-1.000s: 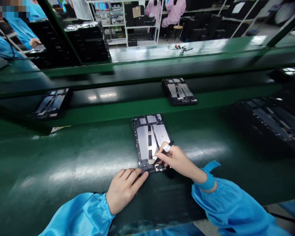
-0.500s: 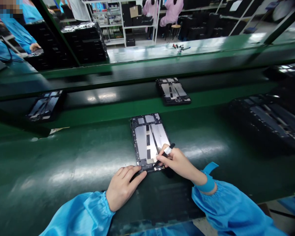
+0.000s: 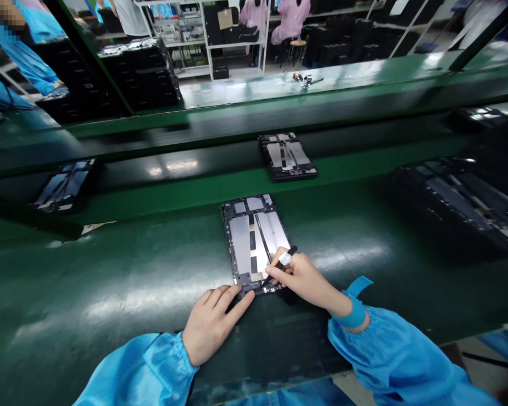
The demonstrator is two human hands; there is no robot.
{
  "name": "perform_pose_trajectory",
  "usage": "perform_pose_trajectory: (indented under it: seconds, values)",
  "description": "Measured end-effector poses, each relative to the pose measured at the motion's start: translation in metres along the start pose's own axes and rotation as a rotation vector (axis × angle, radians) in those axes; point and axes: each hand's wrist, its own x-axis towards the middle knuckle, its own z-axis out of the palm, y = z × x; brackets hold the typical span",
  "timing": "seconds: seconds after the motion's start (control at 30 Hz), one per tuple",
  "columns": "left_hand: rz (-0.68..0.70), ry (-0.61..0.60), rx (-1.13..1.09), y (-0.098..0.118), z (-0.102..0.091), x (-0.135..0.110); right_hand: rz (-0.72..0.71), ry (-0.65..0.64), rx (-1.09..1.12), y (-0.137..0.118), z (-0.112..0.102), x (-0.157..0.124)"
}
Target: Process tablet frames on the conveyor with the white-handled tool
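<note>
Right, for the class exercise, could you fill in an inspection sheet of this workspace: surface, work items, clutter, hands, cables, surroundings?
Surface: green worktop, glossy, with light reflections.
Work items: opened flat device, silver panels facing up; slim black tool with white label.
Clutter: small items on the far ledge, too small to identify.
Hands: left hand has its fingers at the device's near-left corner; right hand grips the tool, tip at the near end.
Cables: loose ones, nothing seen near the hands; dark strip runs diagonally inside the device.
Surroundings: similar device beyond; black stack; white shelving.
</note>
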Motion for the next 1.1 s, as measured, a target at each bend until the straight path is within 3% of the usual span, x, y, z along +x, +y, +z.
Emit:
perform_pose_trajectory:
  seconds: [0.27,0.53,0.6,0.7,0.77,0.87,0.93,1.0,1.1]
  values:
    - [-0.039,-0.009,-0.026,0.004,0.001,0.002,-0.002,0.001,-0.025,-0.004,-0.001,0.0]
    - [-0.068,-0.122,-0.049,0.01,0.0,0.011,-0.026,0.041,-0.024,0.004,0.0,-0.001]
    - [-0.045,-0.1,-0.129,0.003,-0.001,0.005,-0.067,0.175,0.029,0.01,-0.001,0.0]
    - [-0.035,-0.071,-0.197,-0.006,-0.002,-0.004,-0.16,0.526,0.122,0.02,-0.003,0.005]
    - [-0.031,-0.051,-0.202,-0.009,-0.001,-0.007,-0.149,0.609,0.284,0.025,-0.004,0.011]
    - [-0.027,0.041,-0.179,-0.007,0.0,-0.001,-0.105,0.505,0.533,0.026,0.0,0.021]
    - [-0.019,0.09,-0.142,-0.004,0.0,0.008,-0.128,0.446,0.57,0.023,0.007,0.028]
    - [-0.001,0.045,-0.064,-0.001,-0.001,0.019,-0.162,0.401,0.555,0.018,0.016,0.037]
    - [-0.039,-0.134,0.084,-0.01,0.0,0.034,-0.199,0.325,0.528,0.011,0.026,0.056]
